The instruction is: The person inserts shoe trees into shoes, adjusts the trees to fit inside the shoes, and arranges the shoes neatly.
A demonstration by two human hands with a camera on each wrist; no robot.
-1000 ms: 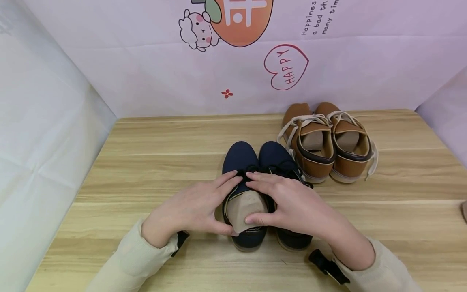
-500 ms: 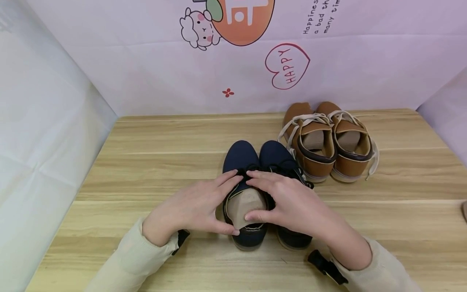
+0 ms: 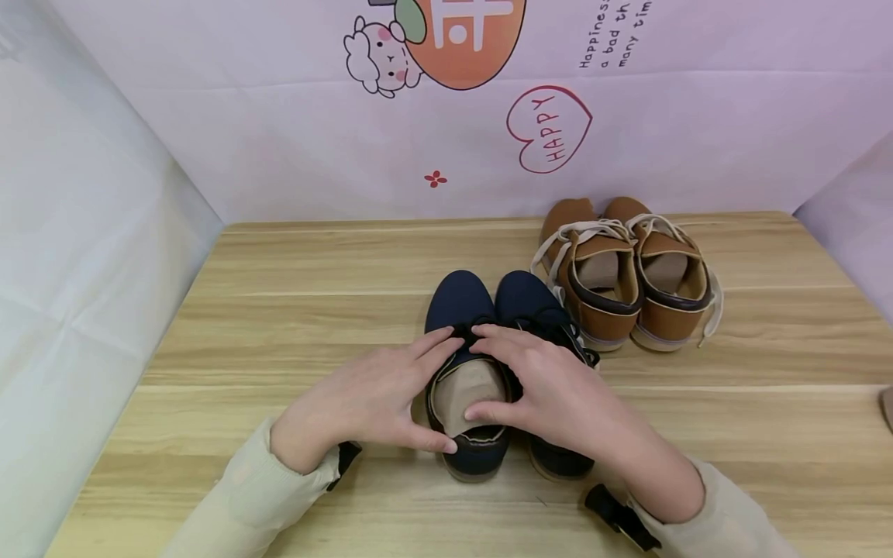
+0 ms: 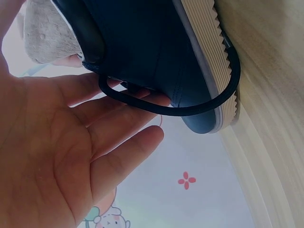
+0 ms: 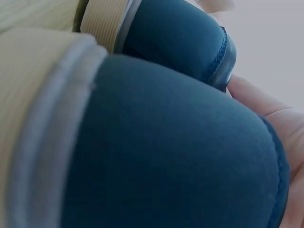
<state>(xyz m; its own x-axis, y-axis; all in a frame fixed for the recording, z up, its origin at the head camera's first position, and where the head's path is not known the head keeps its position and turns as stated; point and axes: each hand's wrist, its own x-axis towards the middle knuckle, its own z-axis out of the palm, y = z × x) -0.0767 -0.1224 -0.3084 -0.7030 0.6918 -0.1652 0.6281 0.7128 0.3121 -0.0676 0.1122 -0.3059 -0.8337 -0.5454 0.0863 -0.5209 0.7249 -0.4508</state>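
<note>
Two navy shoes stand side by side on the wooden table, toes toward the back. Beige stuffing (image 3: 469, 387) fills the opening of the left shoe (image 3: 456, 298). My left hand (image 3: 373, 391) spans that shoe, its extended fingertips at the laces and its thumb at the heel collar. A loop of black lace (image 4: 166, 111) crosses its fingers in the left wrist view. My right hand (image 3: 554, 380) reaches over the right shoe (image 3: 523, 291), fingers at the left shoe's tongue and thumb against the stuffing. Up close, the right wrist view has the right shoe's heel (image 5: 166, 152).
A pair of brown shoes (image 3: 605, 322) with white laces and beige stuffing stands behind and to the right. At the far right edge a small brown thing (image 3: 887, 403) peeks in. A white printed cloth (image 3: 314, 155) rises behind the table (image 3: 279, 318).
The stuffing in the left navy shoe has sunk lower, so more of the heel collar shows. Both hands have hardly moved.
</note>
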